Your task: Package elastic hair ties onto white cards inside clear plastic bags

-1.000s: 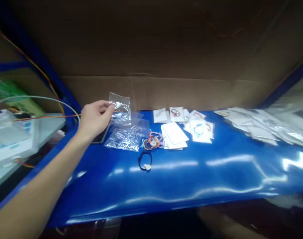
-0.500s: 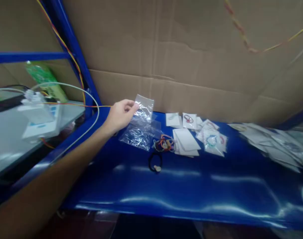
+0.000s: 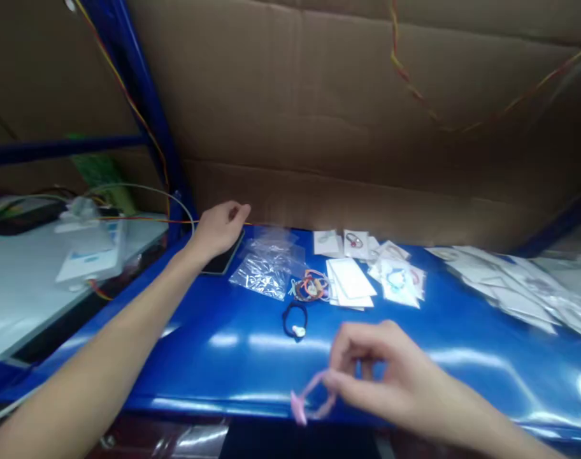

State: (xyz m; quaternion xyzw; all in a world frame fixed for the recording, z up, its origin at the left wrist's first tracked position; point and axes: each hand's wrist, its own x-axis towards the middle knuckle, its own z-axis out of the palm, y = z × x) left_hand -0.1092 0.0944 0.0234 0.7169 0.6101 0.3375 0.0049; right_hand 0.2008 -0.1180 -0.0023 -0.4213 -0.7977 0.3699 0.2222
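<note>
At the front of the blue table (image 3: 252, 357), my right hand (image 3: 381, 376) pinches a pink hair tie (image 3: 297, 405) with a pink ornament dangling from its loop. My left hand (image 3: 221, 228) is at the back left, over a dark phone-like slab (image 3: 223, 258), its fingers curled together and nothing visible in them. Clear plastic bags (image 3: 262, 277) lie just right of that hand. Beside the bags is a small heap of coloured hair ties (image 3: 313, 287). Nearer to me rests a black hair tie (image 3: 297, 331) with a whitish ornament. White cards (image 3: 350, 278) are stacked right of the heap.
Several bagged hair ties on cards (image 3: 399, 280) lie behind and right of the stack. A larger pile of packed cards (image 3: 510, 280) spreads at the far right. Cardboard (image 3: 343, 127) walls the back. A blue post (image 3: 151, 95) and white box (image 3: 92, 258) stand left, near cables.
My left hand, which held up a clear plastic bag, has moved slightly left and down, and the bag no longer shows in it. My right hand has come into view with the pink hair tie.
</note>
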